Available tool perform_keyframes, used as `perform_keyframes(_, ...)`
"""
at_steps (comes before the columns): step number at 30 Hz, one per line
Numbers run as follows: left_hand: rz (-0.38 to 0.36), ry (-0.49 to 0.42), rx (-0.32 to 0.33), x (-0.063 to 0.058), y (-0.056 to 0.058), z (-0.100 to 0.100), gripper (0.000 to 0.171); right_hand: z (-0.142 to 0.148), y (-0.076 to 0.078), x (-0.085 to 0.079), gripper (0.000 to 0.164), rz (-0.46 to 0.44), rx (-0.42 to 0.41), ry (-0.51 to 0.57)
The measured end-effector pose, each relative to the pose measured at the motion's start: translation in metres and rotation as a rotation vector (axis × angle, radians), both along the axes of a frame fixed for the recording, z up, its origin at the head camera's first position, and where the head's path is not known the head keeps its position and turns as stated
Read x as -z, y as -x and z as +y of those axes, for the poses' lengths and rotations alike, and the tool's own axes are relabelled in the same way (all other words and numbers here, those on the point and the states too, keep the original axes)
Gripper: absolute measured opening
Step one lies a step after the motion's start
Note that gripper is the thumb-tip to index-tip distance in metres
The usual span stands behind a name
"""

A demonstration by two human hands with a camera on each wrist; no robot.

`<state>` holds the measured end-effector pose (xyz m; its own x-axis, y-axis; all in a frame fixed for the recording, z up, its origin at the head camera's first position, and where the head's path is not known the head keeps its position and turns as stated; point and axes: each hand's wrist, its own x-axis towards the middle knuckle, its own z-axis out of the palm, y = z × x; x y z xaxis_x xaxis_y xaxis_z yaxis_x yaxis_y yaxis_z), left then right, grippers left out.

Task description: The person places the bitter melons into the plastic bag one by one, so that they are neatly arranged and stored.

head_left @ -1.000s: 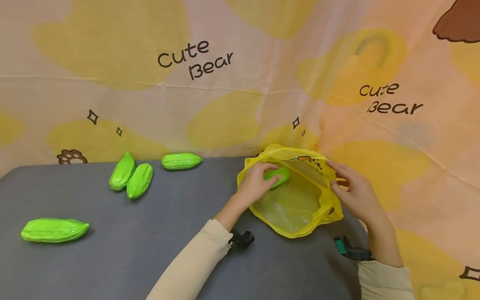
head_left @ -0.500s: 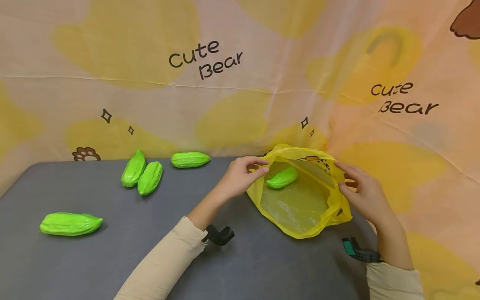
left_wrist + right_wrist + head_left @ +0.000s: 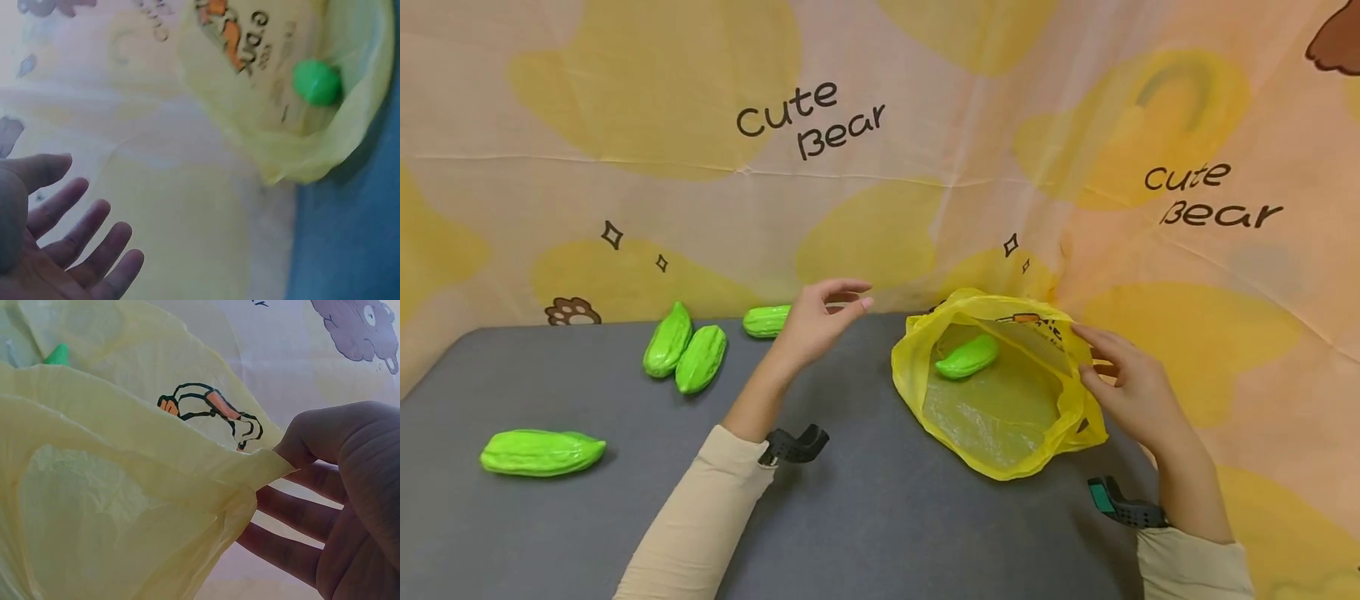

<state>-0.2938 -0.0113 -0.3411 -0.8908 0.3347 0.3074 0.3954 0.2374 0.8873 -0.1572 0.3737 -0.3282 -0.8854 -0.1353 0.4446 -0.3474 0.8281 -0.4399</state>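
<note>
A thin yellow plastic bag (image 3: 985, 467) stands with its mouth spread at the right of the table. One bright green, ridged gourd-like vegetable (image 3: 967, 357) lies inside it. My right hand (image 3: 1131, 387) pinches the bag's right rim between thumb and fingers, as the right wrist view shows close up. My left hand (image 3: 823, 325) is in the air left of the bag, fingers spread and nothing held. It partly covers a green vegetable (image 3: 765, 322) at the table's back edge. Two similar vegetables, one (image 3: 667, 340) beside the other (image 3: 701, 359), lie farther left.
Another green vegetable (image 3: 542, 452) lies alone at the left front of the grey table (image 3: 587, 533). A printed cloth (image 3: 880, 225) hangs directly behind the table and along its right side. Each wrist wears a dark strap-on mount (image 3: 797, 444).
My left hand has let go of the green vegetable inside the bag, come out over the rim and moved left. My right hand stays on the bag's rim.
</note>
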Motion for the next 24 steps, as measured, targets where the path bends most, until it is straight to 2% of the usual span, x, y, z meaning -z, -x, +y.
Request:
perform_keyframes(4, 0.020, -0.054, -0.029, -0.009, 0.009, -0.016, 0.034, 0.002, 0.000, 0.000, 0.053, 0.012, 0.000, -0.005)
perform_keyframes(8, 0.049, -0.089, -0.037, -0.008, 0.020, -0.029, 0.035, 0.003, -0.001, 0.001, 0.053, 0.019, -0.002, -0.013)
perform_keyframes(14, 0.044, -0.089, -0.051, 0.015, 0.036, -0.045, 0.036, 0.002, -0.001, 0.001, 0.054, 0.014, 0.004, -0.034)
perform_keyframes(18, 0.056, -0.099, -0.115, 0.031, 0.049, -0.054, 0.035, 0.002, 0.000, 0.001, 0.054, 0.018, 0.008, -0.045)
perform_keyframes(24, 0.073, -0.071, -0.196, 0.044, 0.061, -0.066, 0.034, 0.002, -0.001, 0.001, 0.053, 0.020, 0.010, -0.023)
